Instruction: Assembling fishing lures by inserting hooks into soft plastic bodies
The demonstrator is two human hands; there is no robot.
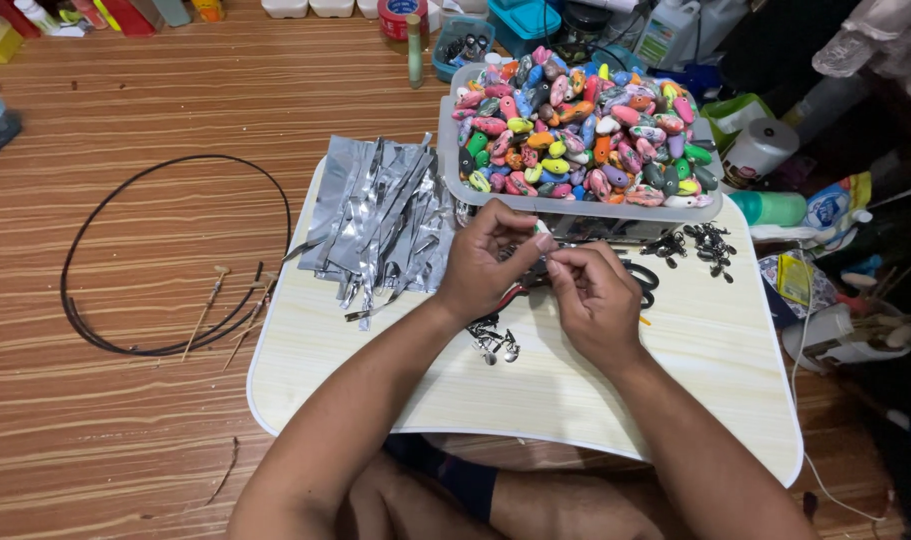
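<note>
Both hands, left hand (485, 265) and right hand (593, 300), pinch fingers together on a small white piece (542, 230) over the tray table (715, 380).

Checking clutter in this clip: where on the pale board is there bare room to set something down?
Bare board lies near the front edge, below the foil strips and left of the left hand; also right of the right hand, below the black clips. The back is crowded by the tray of coloured pieces.

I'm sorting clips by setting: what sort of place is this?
Probably a home craft corner on a floor: a low pale wooden lap table stands on brown wood-pattern flooring, with a clear plastic tub of small colourful painted pieces and cut silver foil strips.
</note>
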